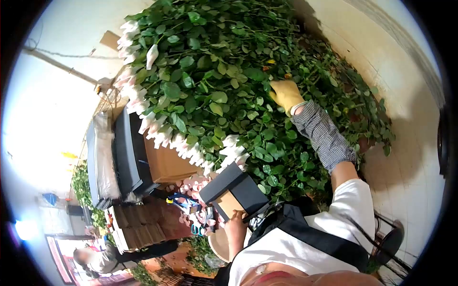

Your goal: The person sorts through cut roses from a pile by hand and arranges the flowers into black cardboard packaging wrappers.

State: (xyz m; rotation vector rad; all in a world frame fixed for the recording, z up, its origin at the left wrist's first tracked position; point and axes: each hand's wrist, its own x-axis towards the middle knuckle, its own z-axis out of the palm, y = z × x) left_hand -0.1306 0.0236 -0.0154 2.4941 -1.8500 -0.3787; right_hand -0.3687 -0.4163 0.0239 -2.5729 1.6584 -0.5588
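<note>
My right hand (285, 94), in a yellow glove, reaches into a broad heap of leafy rose stems (205, 81). Its fingers look curled down among the leaves; whatever they grip is hidden. White and pale pink rose heads (191, 151), several in white wraps, line the heap's edge. Lower down, my bare left hand (235, 228) rests its fingers on the tan part of a black box (248, 190), seeming to grip it. Blue-handled scissors (196, 229) and loose pink petals (188, 187) lie beside it.
Dark boxes or trays (131, 148) and a brown cardboard box (167, 159) stand beside the roses. Below them is a stack of cardboard (138, 226). Another person (109, 260) is in the background. A round black stool (389, 240) stands at the right.
</note>
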